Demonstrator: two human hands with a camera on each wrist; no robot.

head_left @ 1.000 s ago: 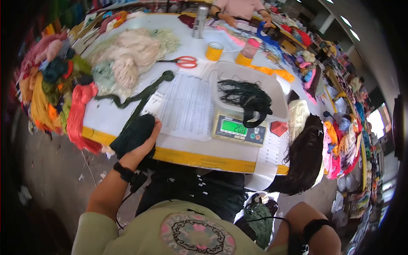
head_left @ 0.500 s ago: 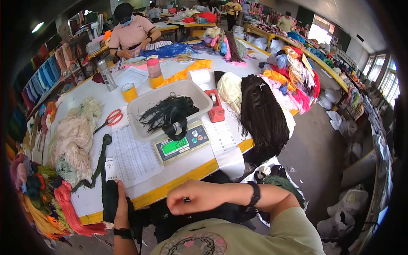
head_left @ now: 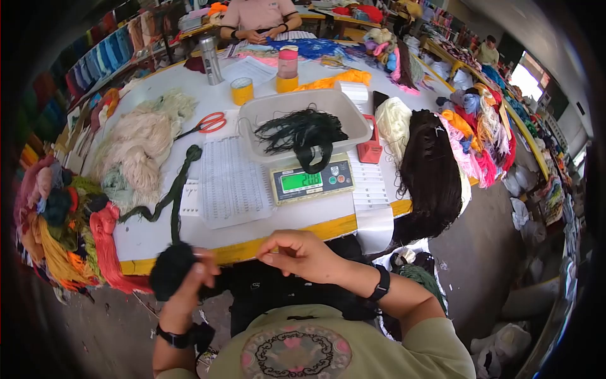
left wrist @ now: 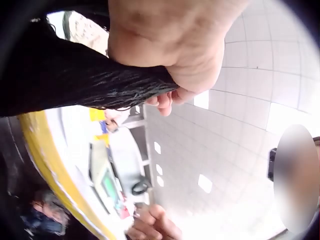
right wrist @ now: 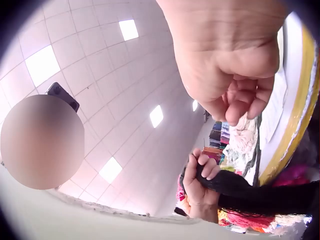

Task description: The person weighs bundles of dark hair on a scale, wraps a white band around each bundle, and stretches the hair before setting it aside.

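Note:
My left hand (head_left: pixel 191 281) grips a hank of dark green yarn (head_left: pixel 168 273) just off the table's near edge. In the right wrist view, its fingers curl round the dark strands (right wrist: pixel 232 184). A strip of the same yarn (head_left: pixel 176 202) runs up over the tabletop. My right hand (head_left: pixel 306 258) is raised beside it, fingers curled and thumb near the index finger; no held thing shows there. Ahead, a grey plastic tub (head_left: pixel 356 114) with dark green yarn (head_left: pixel 306 134) inside sits on a digital scale (head_left: pixel 314 182) with a lit green display.
Printed sheets (head_left: pixel 233 183), red-handled scissors (head_left: pixel 211 122) and a pale yarn pile (head_left: pixel 136 155) lie left of the scale. A red tape dispenser (head_left: pixel 369 150) and a dark brown hank (head_left: pixel 432 170) are on the right. Coloured yarn heaps hang over both sides. A person (head_left: pixel 259 19) sits opposite.
My right hand, out of sight at first, has come in over the lap and risen towards the table edge near my left hand. The left hand keeps hold of the yarn. The head view has swung about.

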